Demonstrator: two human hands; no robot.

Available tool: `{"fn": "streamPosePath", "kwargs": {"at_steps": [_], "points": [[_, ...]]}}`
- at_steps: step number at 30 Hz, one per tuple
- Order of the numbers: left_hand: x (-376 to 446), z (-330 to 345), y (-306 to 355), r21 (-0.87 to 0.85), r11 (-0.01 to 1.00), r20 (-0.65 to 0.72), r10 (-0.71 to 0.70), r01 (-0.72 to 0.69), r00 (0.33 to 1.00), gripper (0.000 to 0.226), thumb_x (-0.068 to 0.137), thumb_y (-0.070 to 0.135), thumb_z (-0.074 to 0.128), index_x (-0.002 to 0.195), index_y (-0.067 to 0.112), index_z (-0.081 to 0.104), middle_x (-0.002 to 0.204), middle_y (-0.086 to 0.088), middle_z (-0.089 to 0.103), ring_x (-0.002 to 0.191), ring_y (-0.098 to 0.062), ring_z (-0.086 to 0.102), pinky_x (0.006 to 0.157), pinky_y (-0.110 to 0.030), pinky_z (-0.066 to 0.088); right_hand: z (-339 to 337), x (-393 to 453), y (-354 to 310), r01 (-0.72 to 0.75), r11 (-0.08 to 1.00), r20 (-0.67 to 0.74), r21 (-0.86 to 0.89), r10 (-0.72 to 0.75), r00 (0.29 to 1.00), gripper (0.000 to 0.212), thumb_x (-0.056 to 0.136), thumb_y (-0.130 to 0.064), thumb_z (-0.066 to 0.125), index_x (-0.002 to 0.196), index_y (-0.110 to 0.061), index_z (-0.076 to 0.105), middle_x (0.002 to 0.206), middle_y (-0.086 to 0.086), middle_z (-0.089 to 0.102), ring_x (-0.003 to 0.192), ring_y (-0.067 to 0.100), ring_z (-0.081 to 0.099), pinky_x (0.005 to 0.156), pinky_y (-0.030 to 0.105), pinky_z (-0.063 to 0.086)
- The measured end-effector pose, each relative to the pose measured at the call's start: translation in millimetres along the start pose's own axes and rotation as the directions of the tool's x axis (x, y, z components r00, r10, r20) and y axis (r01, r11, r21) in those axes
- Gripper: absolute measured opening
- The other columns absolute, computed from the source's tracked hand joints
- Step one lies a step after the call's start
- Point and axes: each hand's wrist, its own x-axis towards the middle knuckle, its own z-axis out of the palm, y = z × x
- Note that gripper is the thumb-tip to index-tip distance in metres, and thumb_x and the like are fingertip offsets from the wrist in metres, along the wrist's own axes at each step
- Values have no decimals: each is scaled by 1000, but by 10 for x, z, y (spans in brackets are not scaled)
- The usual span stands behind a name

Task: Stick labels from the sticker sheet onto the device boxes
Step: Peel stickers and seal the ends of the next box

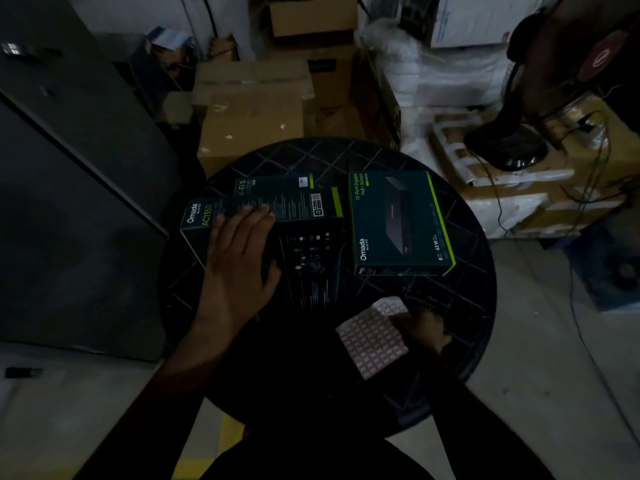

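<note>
**Dim storeroom, round table, two hands at boxes and sticker sheet**

Storeroom clutter fills the upper frame: cardboard cartons (pixel 252 112) top centre, white wrapped bundles (pixel 446 74) upper right, a dark fan (pixel 512 143) on its base at right edge, grey cabinet (pixel 69 202) down the left side. Lighting very low.

Round black table (pixel 460 341) sits centre frame, criss-cross pattern on top.

Switch box (pixel 401 223), dark teal with green edge, lies flat right of centre on the table, "Omada" and "10-Port Gigabit PoE+ Switch" readable.

AC1350 box (pixel 298 209) lies left of centre, printed underside facing the camera; a second box (pixel 273 183) marked "Wi-Fi 5" shows just behind it, touching or nearly so, cannot tell which.

Sticker sheet (pixel 372 341), pale with rows of small pink labels, lies lower right of centre on the table, below the switch box.

Left hand (pixel 239 261) rests flat on the AC1350 box, fingers straight and spread, tips on its upper face.

Right hand (pixel 424 327) is at the sheet's right edge, fingers on the sheet; too dark to tell if they pinch a label or just press.
</note>
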Motion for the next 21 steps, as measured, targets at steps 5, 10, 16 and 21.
{"fn": "streamPosePath", "kwargs": {"at_steps": [5,10,16,21], "points": [[91,-74,86,2,1000,113,13,-13,994,63,78,44,65,139,36,50,146,-13,41,139,-38,29,115,-65,10,-308,-112,-369,303,921,-44,244,-301,952,23,77,-29,85,81,-26,63,74,-4,68,81,22,72,70,26,48],[194,-103,189,-142,986,129,-72,91,989,35,76,64,57,105,47,64,141,-6,36,136,-33,20,110,-68,17,-999,-597,-922,645,670,-197,369,-621,758,18,82,-24,82,90,-31,68,83,-9,75,71,10,72,69,38,61],[239,-262,86,-543,778,251,-209,316,945,29,76,70,47,82,49,67,137,23,37,130,0,14,116,-57,17,-1651,-1157,-1432,746,485,-52,456,-823,566,24,78,-11,85,96,-21,73,92,-4,75,84,17,73,73,42,61],[204,-359,35,-628,694,352,-150,352,924,15,90,54,56,83,47,68,142,27,41,138,6,13,119,-53,2,-1565,-1223,-1647,709,469,41,527,-847,531,35,76,-4,85,106,-15,70,98,0,76,86,18,75,75,39,62]]}}
